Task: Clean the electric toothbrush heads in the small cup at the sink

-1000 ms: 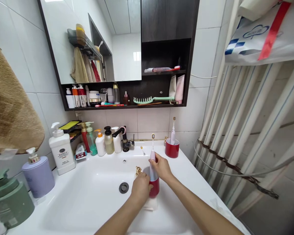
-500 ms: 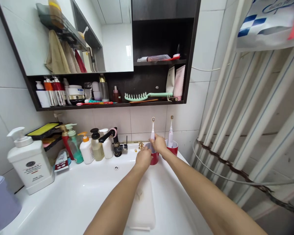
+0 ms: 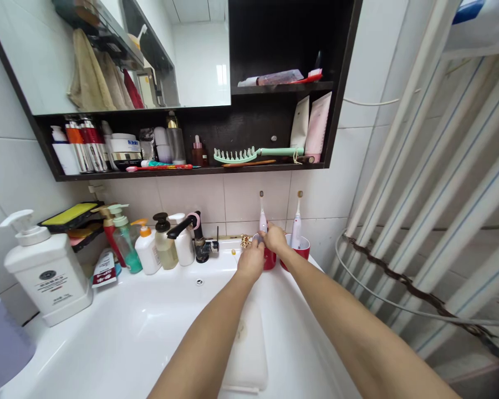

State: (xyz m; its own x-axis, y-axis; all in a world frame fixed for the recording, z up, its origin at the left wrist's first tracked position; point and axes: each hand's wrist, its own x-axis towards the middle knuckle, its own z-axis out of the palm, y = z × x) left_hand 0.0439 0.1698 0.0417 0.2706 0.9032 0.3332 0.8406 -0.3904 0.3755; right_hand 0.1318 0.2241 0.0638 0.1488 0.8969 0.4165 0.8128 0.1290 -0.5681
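1. Red cup (image 3: 270,260) stands on the back ledge of the white sink (image 3: 145,332), toward its right end, with a white toothbrush (image 3: 263,216) upright in it.
2. The left hand (image 3: 251,259) is curled against the cup's left side, gripping it.
3. The right hand (image 3: 275,239) has bent fingers touching the toothbrush handle just above the rim; whether they are closed around it, I cannot tell.
4. A gold-coloured piece (image 3: 245,240) shows just beside the left hand.
5. Just right of that pair, partly behind the right forearm, is a second red cup (image 3: 303,252) holding another brush (image 3: 296,230), bristles up.
6. A black faucet (image 3: 201,244) with a pink ring stands left of the hands, next to several pump bottles (image 3: 166,249).
7. Above, a dark shelf (image 3: 249,124) carries a mint-green hairbrush (image 3: 237,157).
8. White pipes (image 3: 407,149) run along the right.
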